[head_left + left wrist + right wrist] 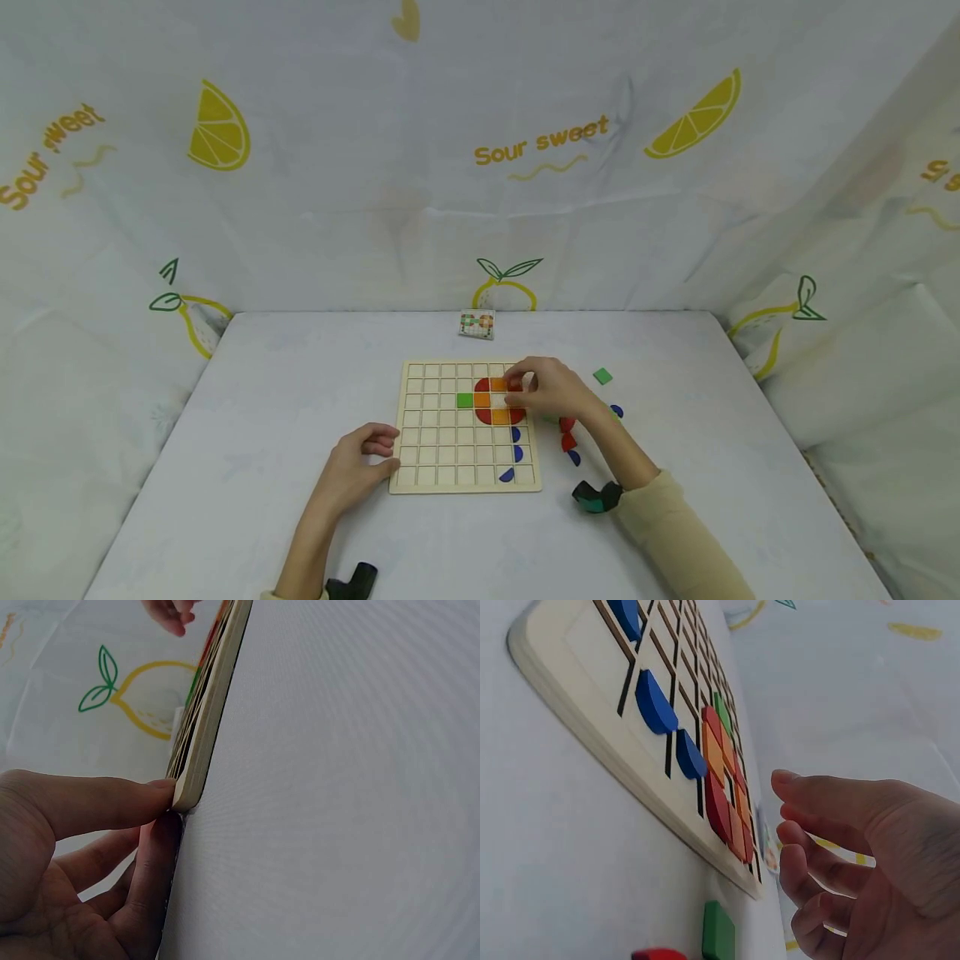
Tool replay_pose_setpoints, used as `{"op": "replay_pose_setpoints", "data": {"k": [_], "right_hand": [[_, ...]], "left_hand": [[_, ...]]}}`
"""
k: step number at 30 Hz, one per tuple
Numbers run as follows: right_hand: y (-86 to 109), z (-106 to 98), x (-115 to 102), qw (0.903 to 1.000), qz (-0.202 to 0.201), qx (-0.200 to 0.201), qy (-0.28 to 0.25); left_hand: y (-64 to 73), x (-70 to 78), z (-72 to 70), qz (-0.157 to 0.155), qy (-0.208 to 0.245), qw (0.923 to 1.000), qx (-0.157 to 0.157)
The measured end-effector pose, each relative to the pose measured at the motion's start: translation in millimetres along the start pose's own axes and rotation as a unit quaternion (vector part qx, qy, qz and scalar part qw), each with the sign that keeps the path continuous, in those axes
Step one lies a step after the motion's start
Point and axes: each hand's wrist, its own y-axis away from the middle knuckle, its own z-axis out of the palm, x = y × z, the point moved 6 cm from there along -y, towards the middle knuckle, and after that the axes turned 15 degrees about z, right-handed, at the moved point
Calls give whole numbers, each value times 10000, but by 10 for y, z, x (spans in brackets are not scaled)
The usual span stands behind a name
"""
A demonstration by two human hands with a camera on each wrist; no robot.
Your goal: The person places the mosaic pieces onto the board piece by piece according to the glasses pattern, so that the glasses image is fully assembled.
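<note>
A wooden grid board [427,479] lies flat on the table. Near its right side, red rounded pieces [482,416] and orange squares [500,417] surround a pale cell, with a green square [465,401] to their left. Blue half-round pieces [655,705] sit down the board's right side. My left hand [356,467] touches the board's left edge, thumb and fingers loosely bent; the left wrist view shows its thumb tip at the corner. Over the coloured pieces hovers my right hand [551,387], thumb and forefinger apart. In the right wrist view, nothing shows between its fingers.
Right of the board lie loose red pieces [567,442], a blue piece [573,457] and a green square [602,376], some beneath the right forearm. Behind the board rests a small pattern card [477,324]. A white printed curtain [337,250] hangs along the table's far edge.
</note>
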Motion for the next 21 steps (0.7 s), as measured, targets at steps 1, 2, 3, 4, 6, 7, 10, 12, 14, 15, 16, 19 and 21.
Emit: {"op": "replay_pose_setpoints", "data": {"k": [1,2,3,4,6,7,10,12,14,15,16,19,21], "right_hand": [[8,-37,43,9999,61,-24,-98],[9,-72,93,9998,118,-30,-166],[10,-110,144,9996,141,-26,-238],[11,-150,197,9994,178,-7,-307],[17,-232,301,9988,268,51,-412],[18,-273,354,9986,297,100,-427],[34,-400,513,9978,405,290,-448],[47,-477,624,9970,481,435,-431],[65,-549,728,9958,580,563,-422],[73,-582,783,9950,644,625,-428],[81,-612,835,9943,697,678,-440],[101,-688,980,9924,802,805,-468],[109,-727,1074,9914,825,908,-459]], "left_hand": [[-1,-2,0,3,2,10000,1],[0,-6,1,-2,-3,10000,1],[0,-10,2,-10,-8,10000,1],[-1,-12,2,-7,-13,10000,2],[-2,-17,4,-12,-26,10000,4],[-2,-19,5,-23,-27,10000,6],[-3,-19,7,-27,-22,10000,7],[-3,-19,7,-41,-23,10000,10],[-3,-15,6,-35,-23,10000,5],[-2,-16,6,-42,-30,10000,4],[-2,-14,5,-42,-35,10000,3],[3,-10,4,-34,-32,10000,5],[8,-12,5,-53,-29,10000,10]]}}
